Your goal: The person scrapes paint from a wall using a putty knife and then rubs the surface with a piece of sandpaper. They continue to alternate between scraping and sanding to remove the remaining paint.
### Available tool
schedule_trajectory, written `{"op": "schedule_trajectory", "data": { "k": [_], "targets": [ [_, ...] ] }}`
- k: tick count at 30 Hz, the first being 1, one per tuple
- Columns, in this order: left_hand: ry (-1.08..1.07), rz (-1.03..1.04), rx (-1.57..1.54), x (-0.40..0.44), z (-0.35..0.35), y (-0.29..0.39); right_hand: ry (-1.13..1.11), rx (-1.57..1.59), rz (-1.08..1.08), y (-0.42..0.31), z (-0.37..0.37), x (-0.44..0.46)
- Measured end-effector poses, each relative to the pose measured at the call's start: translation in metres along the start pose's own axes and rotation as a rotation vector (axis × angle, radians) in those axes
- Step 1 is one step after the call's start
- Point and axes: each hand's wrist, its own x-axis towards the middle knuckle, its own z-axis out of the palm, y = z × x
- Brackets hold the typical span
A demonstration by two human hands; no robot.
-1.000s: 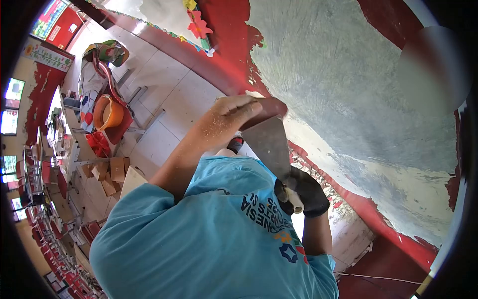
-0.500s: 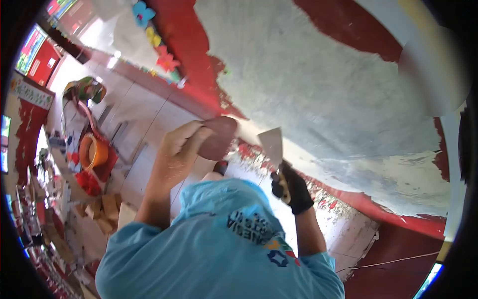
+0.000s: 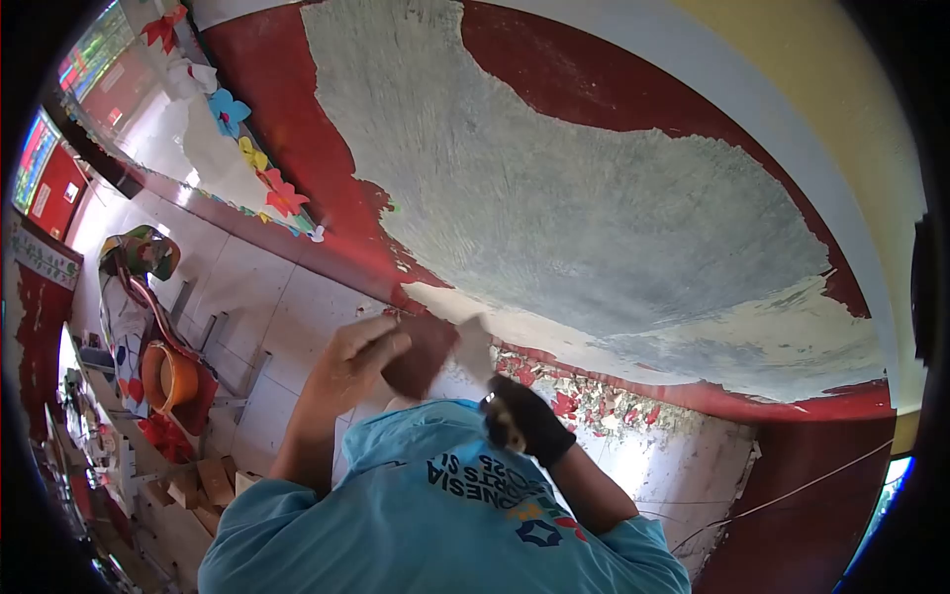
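Note:
My left hand (image 3: 358, 358), bare, pinches a dark red, flat, rounded piece (image 3: 423, 354) between thumb and fingers. In my right hand (image 3: 524, 420), which wears a black glove, is the pale handle of a putty knife (image 3: 475, 346). The knife's wide metal blade points up and sits beside the red piece's right edge; whether they touch I cannot tell. Behind both hands rises a red wall with a large grey scraped patch (image 3: 594, 218).
Paint flakes (image 3: 614, 401) lie on the tiled floor along the wall's foot. At the left, an orange bucket (image 3: 170, 378) stands on a red chair, near cardboard boxes (image 3: 213, 482). Paper flowers (image 3: 282, 193) edge the wall, and a thin cable (image 3: 792, 490) hangs at lower right.
The view has swung, showing more of the wall. Both hands sit lower in view, and the knife blade, apart from the red piece half a second ago, is now beside it.

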Motion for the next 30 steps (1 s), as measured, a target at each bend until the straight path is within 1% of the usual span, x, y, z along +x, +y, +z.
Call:
{"op": "schedule_trajectory", "data": {
  "k": [1, 2, 3, 5, 6, 8, 9, 10, 11, 12, 13, 15, 16, 17, 19, 20, 21, 22, 23, 24, 25, 26, 27, 28, 29, 30],
  "targets": [
    [0.013, 0.024, -0.039, -0.006, -0.002, 0.015, 0.247, 0.220, 0.051, 0.014, -0.021, 0.014],
    [0.035, 0.054, -0.086, -0.008, -0.005, 0.022, 0.136, 0.289, -0.054, 0.021, -0.049, 0.021],
    [0.059, 0.061, -0.094, -0.003, -0.007, 0.021, 0.152, 0.233, -0.094, 0.017, -0.053, 0.015],
    [0.102, -0.042, -0.035, 0.002, -0.013, 0.015, 0.140, 0.190, -0.103, 0.009, -0.046, 0.001],
    [0.134, -0.005, -0.036, 0.007, -0.011, 0.001, 0.130, 0.186, -0.097, 0.008, -0.040, -0.004],
    [0.158, 0.009, -0.035, 0.016, -0.003, -0.023, -0.162, 0.103, -0.043, 0.001, -0.032, -0.010],
    [0.170, 0.018, -0.044, 0.017, 0.001, -0.032, -0.244, 0.197, 0.052, 0.002, -0.028, -0.012],
    [0.183, 0.014, -0.043, 0.017, 0.006, -0.037, -0.281, 0.052, 0.014, 0.000, -0.023, -0.013],
    [0.086, 0.024, -0.084, 0.016, 0.012, -0.039, -0.322, -0.092, -0.023, -0.002, -0.013, -0.015],
    [-0.008, 0.029, -0.124, 0.014, 0.015, -0.039, -0.268, 0.033, 0.002, -0.002, 0.000, -0.017],
    [0.016, 0.020, -0.120, 0.012, 0.016, -0.036, -0.286, 0.023, 0.018, -0.003, -0.002, -0.013],
    [-0.108, 0.002, -0.069, 0.009, 0.017, -0.030, -0.461, -0.133, -0.022, -0.005, -0.010, -0.004],
    [-0.075, 0.028, -0.075, 0.008, 0.017, -0.032, -0.376, -0.134, 0.000, -0.006, -0.006, -0.004],
    [-0.049, 0.021, -0.076, 0.007, 0.015, -0.029, -0.392, -0.150, 0.015, -0.005, -0.003, -0.001],
    [-0.059, 0.038, 0.031, 0.002, 0.006, -0.013, -0.269, -0.125, 0.013, 0.004, 0.000, 0.002],
    [-0.044, 0.029, 0.032, 0.001, -0.002, -0.009, -0.240, -0.214, -0.060, 0.008, -0.003, 0.003],
    [-0.115, 0.060, -0.030, 0.000, -0.009, -0.005, 0.022, 0.109, 0.100, 0.018, -0.018, 0.014],
    [-0.194, 0.088, -0.089, -0.003, -0.014, -0.005, 0.084, 0.095, 0.042, 0.021, -0.038, 0.022],
    [-0.183, 0.091, -0.085, -0.002, -0.018, -0.006, 0.140, 0.076, -0.026, 0.011, -0.036, 0.026],
    [-0.026, 0.153, -0.021, 0.000, -0.017, -0.007, 0.101, 0.077, -0.030, 0.003, -0.035, 0.017],
    [0.126, 0.193, 0.041, -0.003, -0.014, -0.009, 0.057, 0.189, -0.046, 0.000, -0.032, 0.006],
    [0.188, 0.092, 0.021, -0.001, -0.016, -0.013, -0.117, 0.143, -0.020, -0.004, -0.032, -0.004],
    [0.188, 0.085, 0.029, 0.000, -0.013, -0.023, -0.305, 0.101, -0.015, -0.012, -0.028, -0.005],
    [0.144, 0.053, 0.003, 0.005, -0.010, -0.038, -0.348, 0.139, 0.065, -0.020, -0.015, -0.010],
    [0.100, 0.021, -0.027, 0.009, -0.006, -0.047, -0.172, -0.254, 0.006, -0.019, -0.011, -0.009],
    [0.051, 0.090, -0.097, 0.010, 0.002, -0.044, -0.240, -0.325, 0.026, -0.026, -0.001, -0.010]
  ]
}}
